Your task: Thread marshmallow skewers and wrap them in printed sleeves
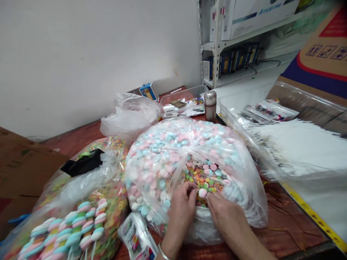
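My left hand (181,209) and my right hand (223,220) reach into the mouth of a transparent plastic bag (173,151) packed with pale pink, blue and white marshmallows (162,151). Multicoloured cereal rings (202,182) show in the opening. A pink-and-white marshmallow (202,193) sits at my right fingertips, close to my left fingers. My left fingers curl at the opening, but their grip is hidden. A metal bangle (163,251) circles my left wrist.
To the left lies a bag of cereal rings and marshmallow twists on sticks (73,227). A transparent tub of white sticks (295,148) stands right, on a reddish wooden table (287,231). A steel flask (210,105) and crumpled plastic (130,117) stand behind; metal shelving (217,45) rises beyond.
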A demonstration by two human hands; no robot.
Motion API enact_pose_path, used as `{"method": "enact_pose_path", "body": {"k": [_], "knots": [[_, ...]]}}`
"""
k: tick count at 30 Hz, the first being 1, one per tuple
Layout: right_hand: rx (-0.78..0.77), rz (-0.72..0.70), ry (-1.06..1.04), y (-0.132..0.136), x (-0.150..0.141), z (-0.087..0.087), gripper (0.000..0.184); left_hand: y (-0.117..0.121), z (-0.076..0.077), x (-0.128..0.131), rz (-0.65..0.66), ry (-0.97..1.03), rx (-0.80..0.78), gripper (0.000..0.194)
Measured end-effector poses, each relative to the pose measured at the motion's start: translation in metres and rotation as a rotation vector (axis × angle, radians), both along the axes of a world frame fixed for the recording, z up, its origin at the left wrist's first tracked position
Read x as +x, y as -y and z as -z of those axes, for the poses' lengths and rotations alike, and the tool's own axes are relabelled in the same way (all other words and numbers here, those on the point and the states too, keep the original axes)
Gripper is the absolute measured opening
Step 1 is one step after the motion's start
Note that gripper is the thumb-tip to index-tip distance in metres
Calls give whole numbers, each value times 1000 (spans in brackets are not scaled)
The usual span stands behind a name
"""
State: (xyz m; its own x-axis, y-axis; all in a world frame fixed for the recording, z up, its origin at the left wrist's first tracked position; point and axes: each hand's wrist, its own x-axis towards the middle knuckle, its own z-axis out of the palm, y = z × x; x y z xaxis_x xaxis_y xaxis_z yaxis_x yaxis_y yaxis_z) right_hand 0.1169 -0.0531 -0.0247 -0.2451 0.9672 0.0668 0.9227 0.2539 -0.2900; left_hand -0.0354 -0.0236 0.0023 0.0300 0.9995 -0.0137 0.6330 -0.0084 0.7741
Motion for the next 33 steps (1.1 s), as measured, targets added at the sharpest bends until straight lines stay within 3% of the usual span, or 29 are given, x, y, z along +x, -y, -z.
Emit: {"method": "enact_pose_path", "body": {"k": [3,6,11,18,21,23,25,29,31,33], "knots": [[1,39,19,-2,2,-2,15,-1,0,4,45,-28,50,19],[0,68,44,-3,6,-5,17,-4,5,1,4,-165,184,27],[3,62,47,-9,4,-9,19,-8,11,-1,-3,-410,249,19],[11,45,-43,-20,-8,-7,21,-7,10,2,-60,-296,256,16],[23,38,-97,-16,-6,-7,20,-7,10,1,-75,-121,275,12],[42,17,-171,-10,-2,-7,23,-7,6,2,-104,96,217,8],[90,-15,-305,-3,4,-6,25,-7,0,5,-196,405,102,8],[223,-114,-492,6,18,-2,39,-6,-18,18,-368,1001,-187,32],[225,-125,-504,9,22,0,39,-4,-25,24,-375,1155,-322,34],[188,-101,-520,11,26,3,27,0,-28,29,-371,1241,-408,29]]}}
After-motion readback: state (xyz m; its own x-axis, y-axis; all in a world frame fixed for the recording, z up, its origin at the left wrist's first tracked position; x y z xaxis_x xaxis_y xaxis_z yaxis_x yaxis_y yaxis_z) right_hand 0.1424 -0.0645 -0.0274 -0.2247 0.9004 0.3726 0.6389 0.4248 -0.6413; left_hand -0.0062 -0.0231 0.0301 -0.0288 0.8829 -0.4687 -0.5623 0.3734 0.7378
